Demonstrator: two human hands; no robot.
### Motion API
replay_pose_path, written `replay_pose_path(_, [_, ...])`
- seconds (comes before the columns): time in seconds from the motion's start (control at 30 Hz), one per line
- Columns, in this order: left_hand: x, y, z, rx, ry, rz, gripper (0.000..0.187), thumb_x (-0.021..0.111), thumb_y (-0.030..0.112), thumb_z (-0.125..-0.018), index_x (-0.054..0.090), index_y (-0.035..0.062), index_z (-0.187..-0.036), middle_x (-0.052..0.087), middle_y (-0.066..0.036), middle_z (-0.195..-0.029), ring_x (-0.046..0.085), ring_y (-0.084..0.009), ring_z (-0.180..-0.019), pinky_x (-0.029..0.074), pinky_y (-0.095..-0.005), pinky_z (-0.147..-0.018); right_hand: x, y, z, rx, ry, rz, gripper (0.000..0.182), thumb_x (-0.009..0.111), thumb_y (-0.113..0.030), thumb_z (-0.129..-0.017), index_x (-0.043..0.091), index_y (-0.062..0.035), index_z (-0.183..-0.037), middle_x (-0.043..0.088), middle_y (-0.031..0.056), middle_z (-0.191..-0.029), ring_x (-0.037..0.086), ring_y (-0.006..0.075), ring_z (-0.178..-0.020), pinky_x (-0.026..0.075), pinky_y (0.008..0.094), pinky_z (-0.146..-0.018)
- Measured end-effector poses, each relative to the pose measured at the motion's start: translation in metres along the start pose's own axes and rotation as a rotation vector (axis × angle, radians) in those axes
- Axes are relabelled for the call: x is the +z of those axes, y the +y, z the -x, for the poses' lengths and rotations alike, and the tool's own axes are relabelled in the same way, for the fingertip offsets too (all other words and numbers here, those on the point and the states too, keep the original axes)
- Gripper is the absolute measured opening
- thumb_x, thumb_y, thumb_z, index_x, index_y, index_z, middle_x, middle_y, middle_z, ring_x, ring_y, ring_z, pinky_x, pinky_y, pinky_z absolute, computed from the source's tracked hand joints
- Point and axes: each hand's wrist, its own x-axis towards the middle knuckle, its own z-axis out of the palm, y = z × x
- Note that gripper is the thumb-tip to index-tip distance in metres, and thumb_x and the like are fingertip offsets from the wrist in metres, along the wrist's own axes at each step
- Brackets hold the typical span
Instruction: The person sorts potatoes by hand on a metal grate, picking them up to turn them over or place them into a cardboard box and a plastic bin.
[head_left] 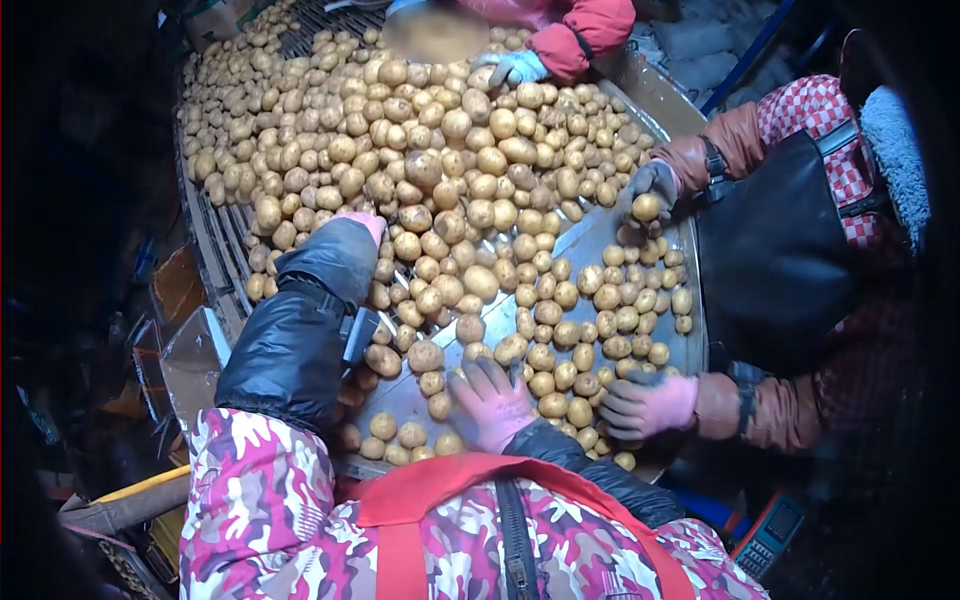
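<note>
Potatoes (423, 168) of many sizes cover the sorting table in a thick heap, thinner towards me. My left hand (364, 226), in a pink glove, reaches into the heap at the left centre; the dark sleeve (320, 275) and the potatoes hide its fingers. Near the table's front edge, my right hand (492, 402) wears a pink glove with grey fingertips. Its fingers are spread and point away from me, touching or just over the potatoes around it. No potato shows in its grip. Bare metal table surface (398, 398) appears between my two hands.
On the right, a co-worker's gloved hand holds a potato (646, 207); their other pink-gloved hand (655, 405) lies close to my right hand. Another person's blue-gloved hand (515, 68) works at the far side. Slats (215, 240) edge the left. A keypad device (770, 535) sits lower right.
</note>
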Motion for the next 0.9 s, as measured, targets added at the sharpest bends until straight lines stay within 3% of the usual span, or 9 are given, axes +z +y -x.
replay_pose_path(0.1, [0.013, -0.004, -0.003, -0.023, 0.019, 0.026, 0.026, 0.058, 0.018, -0.096, 0.072, 0.0103, -0.116, 0.072, -0.016, -0.122, 0.07, -0.0348, -0.115, 0.056, -0.0473, -0.095, -0.006, -0.002, -0.007, -0.063, 0.187, 0.045, 0.051, 0.074, -0.031, -0.08, 0.065, -0.014, -0.127, 0.062, 0.0139, -0.135, 0.058, 0.0349, -0.127, 0.043, 0.0621, -0.1])
replay_pose_path(0.23, [0.01, -0.003, 0.003, -0.016, 0.034, 0.036, 0.026, 0.058, 0.019, -0.097, 0.071, 0.0111, -0.118, 0.072, -0.015, -0.126, 0.069, -0.0338, -0.118, 0.056, -0.0474, -0.096, -0.003, -0.003, -0.002, -0.055, 0.164, 0.025, 0.051, 0.073, -0.033, -0.082, 0.064, -0.0144, -0.129, 0.06, 0.016, -0.138, 0.054, 0.036, -0.132, 0.039, 0.0624, -0.105])
replay_pose_path(0.27, [0.008, -0.005, 0.006, 0.025, -0.021, -0.003, 0.03, 0.05, 0.019, -0.103, 0.067, 0.0124, -0.127, 0.069, -0.016, -0.132, 0.067, -0.0331, -0.123, 0.055, -0.048, -0.1, -0.004, -0.003, -0.002, -0.059, 0.164, 0.019, 0.051, 0.073, -0.033, -0.082, 0.064, -0.0144, -0.129, 0.06, 0.016, -0.138, 0.054, 0.036, -0.132, 0.039, 0.0623, -0.105])
replay_pose_path(0.37, [0.005, -0.004, 0.006, 0.01, -0.04, 0.009, 0.033, 0.045, 0.022, -0.104, 0.067, 0.0134, -0.127, 0.069, -0.02, -0.128, 0.067, -0.0371, -0.121, 0.053, -0.0477, -0.1, -0.006, -0.004, -0.001, -0.068, 0.157, 0.01, 0.052, 0.072, -0.033, -0.083, 0.063, -0.0133, -0.13, 0.059, 0.0156, -0.139, 0.052, 0.0359, -0.134, 0.039, 0.0623, -0.105])
replay_pose_path(0.57, [-0.001, 0.0, 0.013, 0.009, -0.103, 0.022, 0.031, 0.047, 0.022, -0.104, 0.069, 0.0138, -0.125, 0.069, -0.015, -0.132, 0.066, -0.0318, -0.126, 0.054, -0.0469, -0.1, -0.009, -0.006, -0.002, -0.07, 0.136, 0.016, 0.055, 0.071, -0.036, -0.084, 0.062, -0.0095, -0.131, 0.059, 0.0155, -0.138, 0.052, 0.0365, -0.134, 0.038, 0.0625, -0.105])
replay_pose_path(0.73, [0.009, 0.014, 0.013, -0.089, -0.049, 0.015, 0.031, 0.05, 0.02, -0.103, 0.074, 0.0136, -0.12, 0.072, -0.014, -0.127, 0.071, -0.0318, -0.118, 0.056, -0.0477, -0.097, -0.01, -0.008, -0.005, -0.04, 0.135, 0.007, 0.056, 0.07, -0.04, -0.087, 0.06, -0.0083, -0.132, 0.059, 0.0164, -0.138, 0.051, 0.0373, -0.135, 0.035, 0.0633, -0.109])
replay_pose_path(0.9, [0.022, 0.006, 0.025, -0.029, 0.115, 0.202, 0.031, 0.052, 0.022, -0.1, 0.075, 0.0076, -0.113, 0.074, -0.02, -0.114, 0.072, -0.0384, -0.107, 0.057, -0.0516, -0.091, -0.006, -0.004, 0.001, -0.004, 0.105, 0.005, 0.06, 0.07, -0.041, -0.088, 0.056, -0.0101, -0.138, 0.056, 0.0156, -0.143, 0.048, 0.0354, -0.14, 0.035, 0.0641, -0.11])
